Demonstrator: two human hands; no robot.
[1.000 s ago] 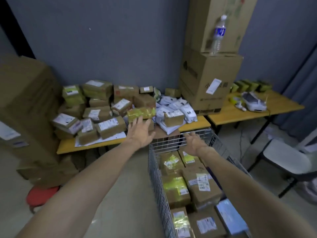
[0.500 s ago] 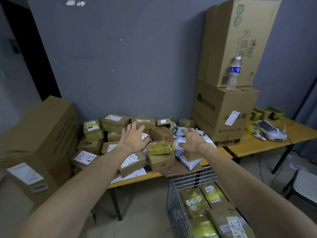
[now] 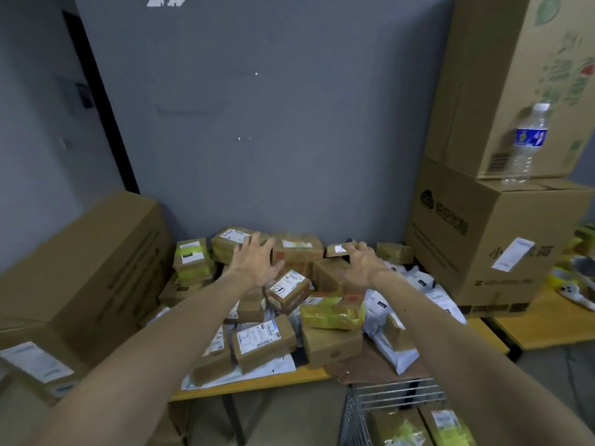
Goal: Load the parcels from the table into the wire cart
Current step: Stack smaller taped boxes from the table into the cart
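My left hand (image 3: 256, 262) is open, palm down, fingers straight and spread above the back of the heap. My right hand (image 3: 362, 267) is open as well, its fingers loosely bent and holding nothing, the tips at a small flat brown carton with a white sticker (image 3: 336, 251); I cannot tell whether they touch it. Between the two sets of fingertips a long brown cardboard parcel with a pale label (image 3: 297, 249) lies against the wall, its long axis running left to right. Between my wrists a brown box with a printed white label (image 3: 288, 289) sits tipped on the pile, label up, its long axis pointing from near left to far right. Nearer to me a bigger labelled brown box (image 3: 264, 342) lies almost crosswise, its right end a little farther away. Just right of it a parcel wrapped in yellow tape (image 3: 333, 312) lies left to right on top of a plain brown box (image 3: 333, 347). White plastic mailer bags (image 3: 378, 312) are heaped beside my right forearm. All of this rests on the yellow-topped table (image 3: 257, 383). The silver wire cart (image 3: 396, 394) stands at the table's near edge, lower right, with taped parcels (image 3: 397, 428) inside. A large cardboard carton (image 3: 80, 268) stands to the left, stacked cartons (image 3: 483, 252) stand to the right, and a clear water bottle (image 3: 528, 143) stands upright on the lower one.
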